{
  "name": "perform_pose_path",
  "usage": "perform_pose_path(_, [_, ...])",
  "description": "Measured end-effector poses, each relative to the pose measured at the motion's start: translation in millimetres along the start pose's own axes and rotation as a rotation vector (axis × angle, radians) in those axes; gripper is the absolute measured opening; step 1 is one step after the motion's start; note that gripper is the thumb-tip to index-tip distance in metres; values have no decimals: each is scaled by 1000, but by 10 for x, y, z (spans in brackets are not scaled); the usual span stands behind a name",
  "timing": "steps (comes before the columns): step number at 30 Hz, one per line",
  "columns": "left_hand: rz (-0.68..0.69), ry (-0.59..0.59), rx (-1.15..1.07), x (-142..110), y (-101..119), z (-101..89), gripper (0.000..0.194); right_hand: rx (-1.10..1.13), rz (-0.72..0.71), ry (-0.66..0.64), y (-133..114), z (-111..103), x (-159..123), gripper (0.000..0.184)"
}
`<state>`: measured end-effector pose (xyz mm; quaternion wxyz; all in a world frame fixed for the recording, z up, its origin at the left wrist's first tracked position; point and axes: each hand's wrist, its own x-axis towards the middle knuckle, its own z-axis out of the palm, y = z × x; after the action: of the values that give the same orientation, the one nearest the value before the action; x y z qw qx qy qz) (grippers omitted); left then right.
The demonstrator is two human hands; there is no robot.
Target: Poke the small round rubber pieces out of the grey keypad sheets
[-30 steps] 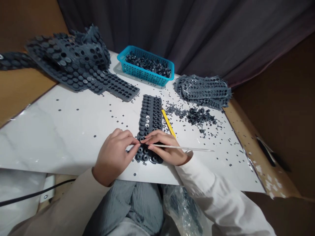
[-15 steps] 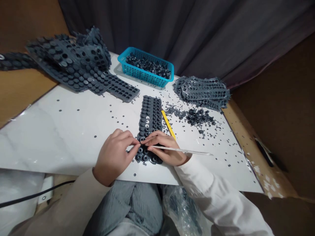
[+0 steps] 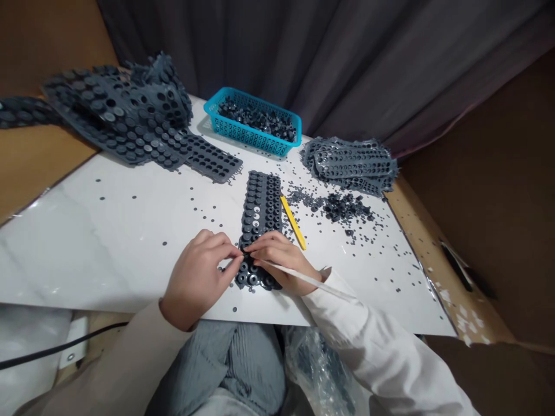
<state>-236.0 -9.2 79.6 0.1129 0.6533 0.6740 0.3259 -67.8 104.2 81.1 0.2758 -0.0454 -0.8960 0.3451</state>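
Note:
A dark grey rubber sheet of round moulded parts (image 3: 262,199) lies on the table in front of me, with a few white rings showing among its rows. At its lower left edge my left hand (image 3: 203,267) is closed, thumb and forefinger pinched together; what lies between their tips is too small to make out. My right hand (image 3: 284,263) rests over the lower part of the sheet, its fingertips close to the left ones. It grips a thin white strip (image 3: 299,274), which trails back over the hand to the right sleeve. The fingers cover several of the round parts.
A yellow-handled tool (image 3: 293,223) lies right of the sheet. Beyond are a pile of small black pieces (image 3: 347,207) and stacked perforated sheets (image 3: 351,162). A blue basket (image 3: 254,138) holds black parts. More rubber sheets (image 3: 143,133) are heaped at the back left.
The white strip's free end has swung down towards my right sleeve. Both hands stay at the same spot on the sheet; the whole view has shifted slightly.

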Motion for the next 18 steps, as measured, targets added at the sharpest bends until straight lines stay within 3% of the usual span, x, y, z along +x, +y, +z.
perform_pose_path(6, [-23,4,-4,-4,-9,5,16,272,241,270,-10,-53,-15,8])
perform_pose_path(10, [-18,22,-28,-7,-18,0,14,185,351,389,16,-114,-16,12])
perform_pose_path(13, [-19,11,-31,-9,-24,-8,14,204,388,356,1,-126,-4,11])
perform_pose_path(18, [-2,-22,-31,-8,-32,-13,14,287,284,138,-60,-94,35,8])
